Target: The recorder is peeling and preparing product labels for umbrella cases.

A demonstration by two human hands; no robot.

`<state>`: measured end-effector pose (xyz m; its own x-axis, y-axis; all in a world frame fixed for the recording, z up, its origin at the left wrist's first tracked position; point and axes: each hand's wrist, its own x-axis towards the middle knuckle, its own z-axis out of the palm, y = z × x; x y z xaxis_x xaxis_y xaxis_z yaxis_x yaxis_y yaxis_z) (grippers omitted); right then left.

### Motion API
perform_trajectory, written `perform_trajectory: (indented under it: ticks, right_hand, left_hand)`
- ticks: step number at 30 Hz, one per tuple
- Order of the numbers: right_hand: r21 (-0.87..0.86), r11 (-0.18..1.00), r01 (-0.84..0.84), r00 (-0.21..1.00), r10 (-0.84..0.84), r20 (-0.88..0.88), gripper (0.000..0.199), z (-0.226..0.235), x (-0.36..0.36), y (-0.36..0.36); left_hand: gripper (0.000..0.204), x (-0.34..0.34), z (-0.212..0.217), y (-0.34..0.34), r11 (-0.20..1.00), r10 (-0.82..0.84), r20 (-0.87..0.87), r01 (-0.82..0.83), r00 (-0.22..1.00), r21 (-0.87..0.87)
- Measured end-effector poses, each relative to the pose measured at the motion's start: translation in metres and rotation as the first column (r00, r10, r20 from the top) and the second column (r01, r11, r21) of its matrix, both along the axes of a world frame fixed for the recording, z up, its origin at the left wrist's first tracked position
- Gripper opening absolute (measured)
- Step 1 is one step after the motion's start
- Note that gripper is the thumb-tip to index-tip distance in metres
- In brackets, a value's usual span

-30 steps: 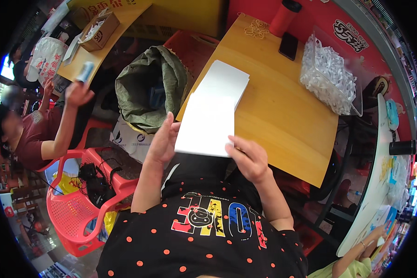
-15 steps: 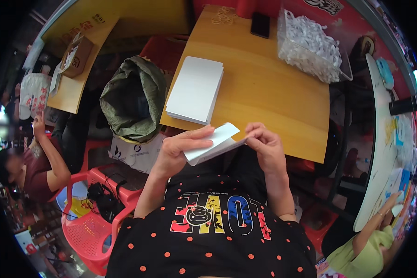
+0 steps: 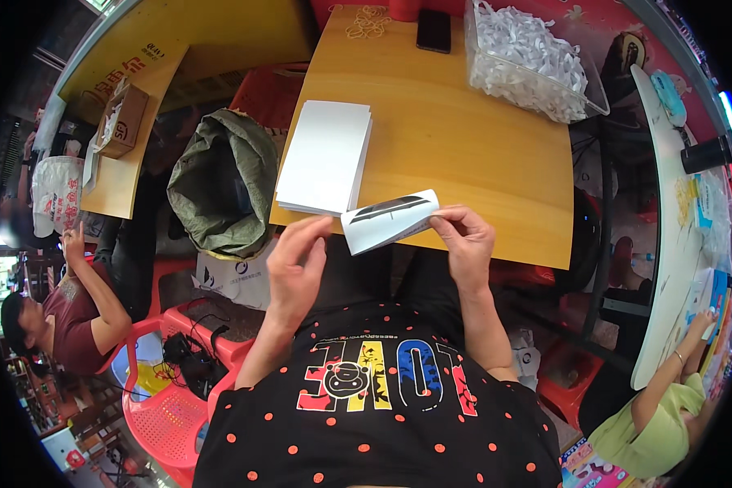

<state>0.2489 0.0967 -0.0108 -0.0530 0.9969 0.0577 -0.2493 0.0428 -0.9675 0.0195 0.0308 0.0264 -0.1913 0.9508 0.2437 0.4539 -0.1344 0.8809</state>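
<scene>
One-handed, pinching bent white printed paper [image 3: 382,231] in right hand [image 3: 472,244].
Holding empty left hand [image 3: 296,264] half-curled at its eight o'clock.

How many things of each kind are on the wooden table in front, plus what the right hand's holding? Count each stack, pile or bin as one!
White paper stack: 1
Folded paper in the right hand: 1
Black phone: 1
Clear bin of white strips: 1
Rubber band pile: 1
Red thing, cut off at the top: 1
Total: 6
</scene>
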Motion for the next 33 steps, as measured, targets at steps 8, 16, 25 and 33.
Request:
perform_trajectory:
  ticks: [8,16,25,33]
  right_hand:
    - [0.008,0.993,-0.115,0.993,0.115,0.031,0.005,0.005,0.001,-0.003]
    - [-0.138,0.983,-0.12,0.989,0.107,-0.103,0.005,-0.005,0.001,-0.002]
    - [-0.19,0.974,-0.124,0.982,0.093,-0.163,0.008,-0.01,-0.005,-0.001]
    - [-0.255,0.949,-0.183,0.97,0.133,-0.202,0.008,-0.007,-0.007,0.002]
  left_hand:
    - [0.028,0.003,-0.01,-0.002,0.738,0.095,0.853,0.539,0.513,-0.406]
    - [0.028,0.015,-0.018,0.0,0.815,0.183,0.908,0.459,0.376,-0.354]
    - [0.026,0.029,-0.027,0.0,0.916,0.042,0.721,0.261,0.692,-0.304]
    - [0.023,0.029,-0.034,0.0,0.924,0.089,0.754,0.229,0.651,-0.307]
